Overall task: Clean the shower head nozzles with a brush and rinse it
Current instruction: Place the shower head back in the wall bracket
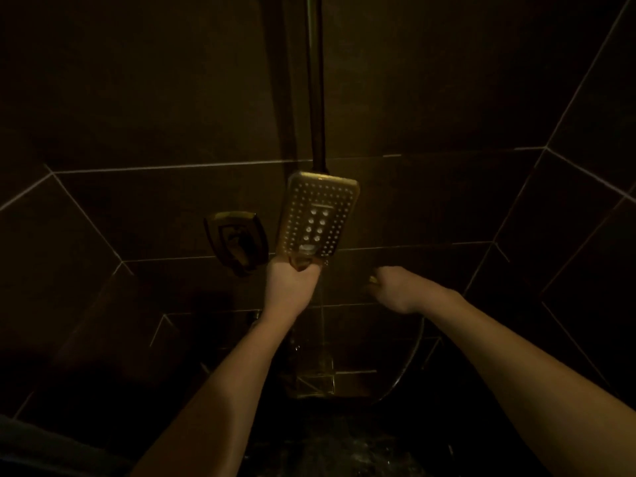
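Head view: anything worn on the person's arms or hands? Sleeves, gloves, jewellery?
Both forearms are bare as far as the frame shows: no sleeves. No gloves on the left hand or the right hand. No watch or bracelet visible; the light is too dim to rule out rings.

my left hand (290, 282) grips the shower head (318, 218) by its neck, nozzle face turned toward me, in front of the dark tiled wall (137, 98). a thin stream of water (321, 304) runs down from its lower edge. my right hand (395, 289) hangs near it, apart from it, something small at the fingertips (too dim to tell what). a wall handle (237, 241) sits just left of the head, the riser pipe (317, 80) above it.
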### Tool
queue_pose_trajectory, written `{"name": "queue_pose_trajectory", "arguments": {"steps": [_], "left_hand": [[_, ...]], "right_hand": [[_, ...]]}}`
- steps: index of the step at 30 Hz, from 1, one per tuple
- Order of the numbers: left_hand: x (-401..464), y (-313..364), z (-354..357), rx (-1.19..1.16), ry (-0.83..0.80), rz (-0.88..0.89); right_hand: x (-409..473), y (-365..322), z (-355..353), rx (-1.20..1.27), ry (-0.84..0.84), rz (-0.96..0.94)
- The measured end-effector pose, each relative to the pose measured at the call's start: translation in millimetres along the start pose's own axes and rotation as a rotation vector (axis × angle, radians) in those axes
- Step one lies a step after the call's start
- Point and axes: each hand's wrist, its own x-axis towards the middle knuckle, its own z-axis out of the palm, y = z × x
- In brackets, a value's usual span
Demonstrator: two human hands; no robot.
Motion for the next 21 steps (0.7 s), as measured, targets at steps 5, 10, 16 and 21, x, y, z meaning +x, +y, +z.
{"name": "queue_pose_trajectory", "arguments": {"steps": [5, 10, 16, 21], "left_hand": [[42, 66, -13, -0.051, 0.037, 0.122], [75, 159, -22, -0.156, -0.001, 0.223], [101, 252, -32, -0.229, -0.077, 0.368], [116, 314, -43, -0.299, -0.055, 0.408]], "right_hand": [[-11, -35, -51, 0.277, 0.306, -0.136], [-18, -76, -123, 0.552, 0.604, -0.334], [-37, -133, -215, 0.600, 0.769, -0.534], [-54, -175, -284, 0.646, 0.793, -0.698]]}}
